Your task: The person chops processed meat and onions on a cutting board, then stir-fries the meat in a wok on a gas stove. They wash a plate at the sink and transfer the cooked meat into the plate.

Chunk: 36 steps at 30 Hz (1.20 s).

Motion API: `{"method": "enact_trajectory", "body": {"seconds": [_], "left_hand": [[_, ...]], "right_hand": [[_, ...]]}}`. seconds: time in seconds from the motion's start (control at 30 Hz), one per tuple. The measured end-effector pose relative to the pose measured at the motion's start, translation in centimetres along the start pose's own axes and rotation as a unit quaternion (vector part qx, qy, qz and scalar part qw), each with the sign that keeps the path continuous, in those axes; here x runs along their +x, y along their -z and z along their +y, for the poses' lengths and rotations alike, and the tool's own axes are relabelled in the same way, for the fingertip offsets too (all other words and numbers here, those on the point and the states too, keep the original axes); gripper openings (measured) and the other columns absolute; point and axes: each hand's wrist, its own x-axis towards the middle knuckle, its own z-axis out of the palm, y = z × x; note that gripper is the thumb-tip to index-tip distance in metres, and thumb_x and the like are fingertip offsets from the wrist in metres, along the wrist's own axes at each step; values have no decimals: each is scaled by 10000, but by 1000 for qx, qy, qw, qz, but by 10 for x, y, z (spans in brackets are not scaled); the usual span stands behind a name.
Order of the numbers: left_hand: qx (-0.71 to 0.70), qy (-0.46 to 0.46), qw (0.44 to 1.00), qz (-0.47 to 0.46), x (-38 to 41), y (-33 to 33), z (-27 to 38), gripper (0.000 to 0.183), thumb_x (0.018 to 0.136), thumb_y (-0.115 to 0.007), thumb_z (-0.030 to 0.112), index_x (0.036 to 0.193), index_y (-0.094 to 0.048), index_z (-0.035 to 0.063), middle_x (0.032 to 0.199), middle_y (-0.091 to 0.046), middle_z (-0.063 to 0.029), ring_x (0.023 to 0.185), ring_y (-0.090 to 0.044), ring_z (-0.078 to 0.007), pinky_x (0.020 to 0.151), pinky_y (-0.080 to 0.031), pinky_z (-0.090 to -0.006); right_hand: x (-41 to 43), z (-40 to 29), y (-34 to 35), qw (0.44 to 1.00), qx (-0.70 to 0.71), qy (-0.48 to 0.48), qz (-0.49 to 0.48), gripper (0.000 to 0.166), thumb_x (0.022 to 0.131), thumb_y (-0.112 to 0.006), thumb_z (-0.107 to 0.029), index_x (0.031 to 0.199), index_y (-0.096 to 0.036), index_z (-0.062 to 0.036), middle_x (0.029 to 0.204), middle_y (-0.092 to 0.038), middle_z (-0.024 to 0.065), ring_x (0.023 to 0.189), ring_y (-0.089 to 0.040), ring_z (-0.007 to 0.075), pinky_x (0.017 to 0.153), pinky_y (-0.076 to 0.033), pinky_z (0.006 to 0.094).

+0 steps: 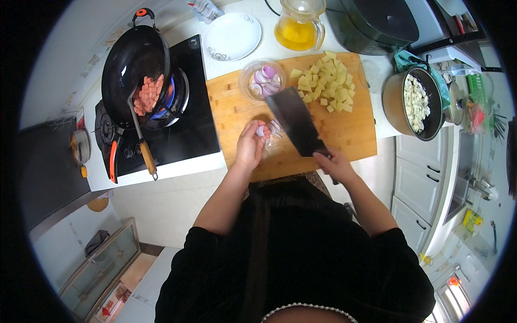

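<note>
My left hand [251, 142] holds a piece of red onion [260, 131] between its fingers, over the left part of a wooden cutting board [228, 117]. Cut onion slices [276, 128] lie just beside it. In my right hand [336, 164] is the handle of a cleaver [294, 121]; its broad dark blade is over the middle of the board. Behind the hands, a clear plastic bowl [262, 80] contains larger red onion pieces. A pile of diced potatoes [326, 82] covers the board's back right part.
At left, a wok [131, 60] with diced pink meat [148, 95] and a wooden-handled spatula [146, 155] tilts over a lit burner. A white plate [233, 36] and a glass jug of yellow liquid [298, 32] stand behind the board. A deep pot [394, 101] of pale food stands right.
</note>
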Motion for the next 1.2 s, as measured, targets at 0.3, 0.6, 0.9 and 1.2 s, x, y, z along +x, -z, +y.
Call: {"method": "enact_trajectory", "body": {"seconds": [0.3, 0.6, 0.9, 1.2], "left_hand": [[463, -75, 876, 112, -7, -21, -2, 198, 981, -525, 78, 1142, -631, 31, 887, -635, 3, 727, -532, -64, 654, -446, -201], [436, -121, 880, 144, -5, -22, 4, 204, 959, -497, -16, 1129, -611, -14, 990, -656, -46, 871, -612, -98, 766, -489, -214], [454, -180, 854, 180, -12, 6, 0, 262, 862, -653, -47, 1114, -585, -16, 931, -635, -57, 790, -596, -87, 735, -526, -225], [472, -154, 839, 221, -13, -21, 14, 280, 884, -639, 9, 1150, -555, -21, 868, -612, -24, 723, -561, -89, 670, -478, -217]], "right_hand": [[12, 47, 45, 990, -68, -109, -60, 297, 898, -662, -295, 1006, -617, -22, 664, -622, 73, 558, -625, 193, 539, -515, 330], [31, -2, 26, 827, -560, -23, -44, 505, 822, -673, -475, 1152, -631, -96, 953, -682, 180, 886, -652, 375, 759, -521, 480], [62, -27, 40, 881, -415, 138, 180, 225, 898, -598, -279, 913, -644, -59, 774, -667, 164, 745, -640, 375, 680, -507, 468], [132, -14, 123, 783, -364, 137, 485, 509, 872, -632, -209, 1234, -456, 103, 1144, -546, 298, 1079, -542, 417, 907, -469, 456]]}}
